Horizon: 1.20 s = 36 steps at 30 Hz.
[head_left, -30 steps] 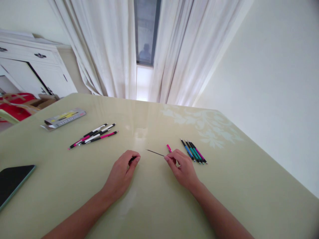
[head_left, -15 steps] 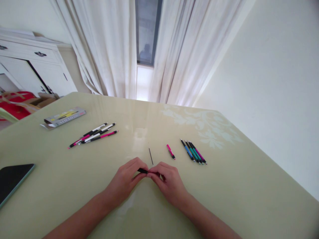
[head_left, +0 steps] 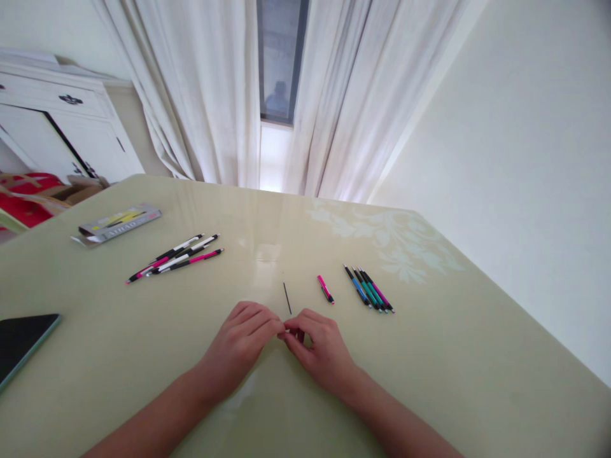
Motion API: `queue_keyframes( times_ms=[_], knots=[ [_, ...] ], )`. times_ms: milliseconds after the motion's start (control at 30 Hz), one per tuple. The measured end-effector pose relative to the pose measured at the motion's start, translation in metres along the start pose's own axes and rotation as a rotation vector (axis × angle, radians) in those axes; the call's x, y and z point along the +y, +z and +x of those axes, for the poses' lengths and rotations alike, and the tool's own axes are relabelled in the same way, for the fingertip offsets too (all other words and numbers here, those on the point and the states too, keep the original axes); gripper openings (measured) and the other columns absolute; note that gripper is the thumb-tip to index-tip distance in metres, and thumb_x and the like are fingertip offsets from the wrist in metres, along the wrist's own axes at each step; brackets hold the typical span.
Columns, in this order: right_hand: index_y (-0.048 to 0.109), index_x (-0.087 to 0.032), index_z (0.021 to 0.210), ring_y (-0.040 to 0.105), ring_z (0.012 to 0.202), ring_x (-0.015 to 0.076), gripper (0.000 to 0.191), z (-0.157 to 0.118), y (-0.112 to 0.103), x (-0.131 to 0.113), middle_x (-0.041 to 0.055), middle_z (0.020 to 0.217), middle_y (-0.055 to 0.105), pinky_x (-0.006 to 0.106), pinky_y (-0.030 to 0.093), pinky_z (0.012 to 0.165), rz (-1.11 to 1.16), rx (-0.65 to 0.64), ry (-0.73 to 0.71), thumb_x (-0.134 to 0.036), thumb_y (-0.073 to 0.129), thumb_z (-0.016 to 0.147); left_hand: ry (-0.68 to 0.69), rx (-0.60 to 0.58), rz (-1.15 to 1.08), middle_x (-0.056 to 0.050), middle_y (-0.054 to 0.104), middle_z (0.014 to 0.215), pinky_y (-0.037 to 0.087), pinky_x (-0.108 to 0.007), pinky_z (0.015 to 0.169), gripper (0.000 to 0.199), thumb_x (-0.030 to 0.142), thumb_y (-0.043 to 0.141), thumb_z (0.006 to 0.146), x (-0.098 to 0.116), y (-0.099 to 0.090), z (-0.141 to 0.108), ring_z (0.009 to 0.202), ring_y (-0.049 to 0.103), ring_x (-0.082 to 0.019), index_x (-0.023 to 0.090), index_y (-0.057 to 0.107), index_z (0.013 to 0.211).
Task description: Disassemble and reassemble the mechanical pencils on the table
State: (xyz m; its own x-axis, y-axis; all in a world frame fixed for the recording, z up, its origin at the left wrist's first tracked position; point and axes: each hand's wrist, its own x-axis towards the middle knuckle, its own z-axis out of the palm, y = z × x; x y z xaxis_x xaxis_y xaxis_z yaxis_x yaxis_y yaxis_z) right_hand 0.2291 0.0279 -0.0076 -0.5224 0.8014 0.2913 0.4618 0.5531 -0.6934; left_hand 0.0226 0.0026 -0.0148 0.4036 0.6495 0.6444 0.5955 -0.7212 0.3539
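Near the table's front, my left hand (head_left: pixel 248 334) and my right hand (head_left: pixel 322 346) meet at the fingertips. Both are closed in a pinch, and the fingers hide most of whatever is between them. Just beyond the fingertips lies a thin dark refill (head_left: pixel 287 298). A short pink pen barrel with a black clip (head_left: pixel 325 289) rests to its right. Further right, several blue, green and purple pens (head_left: pixel 368 289) lie side by side. On the left is a loose pile of pink, white and black pens (head_left: pixel 174 257).
An open pen box (head_left: pixel 119 224) lies at the back left of the table (head_left: pixel 267 222). A dark tablet-like device (head_left: pixel 26 343) is at the left edge. Behind are a white cabinet (head_left: pixel 71 121), red bags (head_left: pixel 28 197) and curtains (head_left: pixel 205 95).
The left fingers have turned and folded over, so the black piece seen between them earlier is now hidden. The view has shifted slightly.
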Motion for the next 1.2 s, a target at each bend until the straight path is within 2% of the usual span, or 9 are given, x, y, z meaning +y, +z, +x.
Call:
queue_keyframes(
  times_ms=[233,367,433,567,633,800,933,1067,1200],
  knots=[
    [0.076,-0.02,0.092,0.061,0.068,0.0129,0.011,-0.001,0.001,0.001,0.0011,0.077,0.067,0.022,0.044,0.063,-0.026,-0.001,-0.025,-0.015,0.066,0.092,0.033,-0.019,0.042,-0.004,0.073,0.094,0.039,-0.036,0.09,0.017,0.021,0.051,0.106,0.005,-0.004,0.003,0.092,0.062,-0.02,0.018,0.067,0.103],
    [0.073,-0.02,0.091,0.062,0.069,0.0129,0.009,-0.001,-0.004,0.004,0.0011,0.079,0.067,0.022,0.046,0.065,-0.065,-0.011,-0.036,-0.018,0.064,0.094,-0.046,0.024,0.057,-0.003,0.073,0.092,0.039,-0.035,0.09,0.017,0.021,0.052,0.106,0.001,-0.001,0.003,0.09,0.063,-0.019,0.02,0.068,0.099],
    [0.071,-0.02,0.091,0.063,0.071,0.0135,0.009,0.001,-0.008,0.008,0.0016,0.081,0.067,0.023,0.047,0.067,-0.149,0.009,-0.026,-0.019,0.063,0.095,-0.145,0.044,0.071,-0.002,0.073,0.091,0.039,-0.035,0.089,0.015,0.022,0.056,0.104,-0.003,0.0,0.002,0.09,0.063,-0.019,0.02,0.068,0.098],
    [0.067,-0.02,0.088,0.065,0.074,0.0175,0.008,0.012,-0.015,0.023,0.0029,0.082,0.068,0.028,0.046,0.071,-0.434,0.149,0.047,-0.021,0.063,0.094,-0.281,0.019,0.097,-0.002,0.072,0.095,0.04,-0.037,0.088,0.013,0.032,0.063,0.101,-0.009,0.003,0.002,0.091,0.062,-0.021,0.021,0.07,0.102],
    [0.066,-0.02,0.085,0.066,0.074,0.0191,0.009,0.017,-0.013,0.029,0.0036,0.081,0.069,0.029,0.045,0.07,-0.547,0.191,0.077,-0.021,0.064,0.094,-0.274,-0.005,0.092,-0.002,0.071,0.097,0.04,-0.038,0.088,0.013,0.032,0.062,0.102,-0.009,0.003,0.002,0.091,0.061,-0.021,0.023,0.071,0.103],
    [0.066,-0.021,0.081,0.066,0.07,0.0193,0.016,0.021,-0.005,0.035,0.0048,0.08,0.07,0.03,0.045,0.066,-0.682,0.191,0.068,-0.024,0.062,0.096,-0.204,-0.016,0.068,-0.002,0.068,0.094,0.043,-0.037,0.087,0.013,0.03,0.062,0.102,-0.006,0.006,0.001,0.086,0.06,-0.02,0.025,0.073,0.105],
    [0.069,-0.02,0.092,0.068,0.078,0.0207,0.013,0.016,-0.007,0.034,0.0054,0.084,0.07,0.032,0.049,0.074,-0.609,0.209,-0.046,-0.029,0.063,0.099,-0.175,0.037,-0.01,-0.004,0.068,0.097,0.048,-0.033,0.086,0.011,0.025,0.061,0.102,-0.003,0.004,0.002,0.091,0.063,-0.019,0.022,0.071,0.106],
    [0.068,-0.021,0.116,0.067,0.09,0.0204,0.021,0.01,-0.013,0.026,0.0069,0.096,0.07,0.031,0.052,0.081,-0.377,0.124,-0.216,-0.035,0.061,0.102,-0.154,0.067,-0.165,-0.004,0.067,0.101,0.053,-0.027,0.086,0.013,0.017,0.058,0.102,0.001,0.001,0.003,0.095,0.065,-0.016,0.021,0.065,0.112],
    [0.07,-0.021,0.101,0.065,0.085,0.0184,0.017,0.008,-0.015,0.016,0.0057,0.09,0.069,0.03,0.051,0.079,-0.281,0.086,-0.295,-0.026,0.054,0.105,-0.155,0.088,-0.226,-0.003,0.068,0.101,0.055,-0.026,0.085,0.014,0.015,0.057,0.102,0.003,-0.002,0.004,0.094,0.067,-0.015,0.022,0.062,0.113]
  ],
)
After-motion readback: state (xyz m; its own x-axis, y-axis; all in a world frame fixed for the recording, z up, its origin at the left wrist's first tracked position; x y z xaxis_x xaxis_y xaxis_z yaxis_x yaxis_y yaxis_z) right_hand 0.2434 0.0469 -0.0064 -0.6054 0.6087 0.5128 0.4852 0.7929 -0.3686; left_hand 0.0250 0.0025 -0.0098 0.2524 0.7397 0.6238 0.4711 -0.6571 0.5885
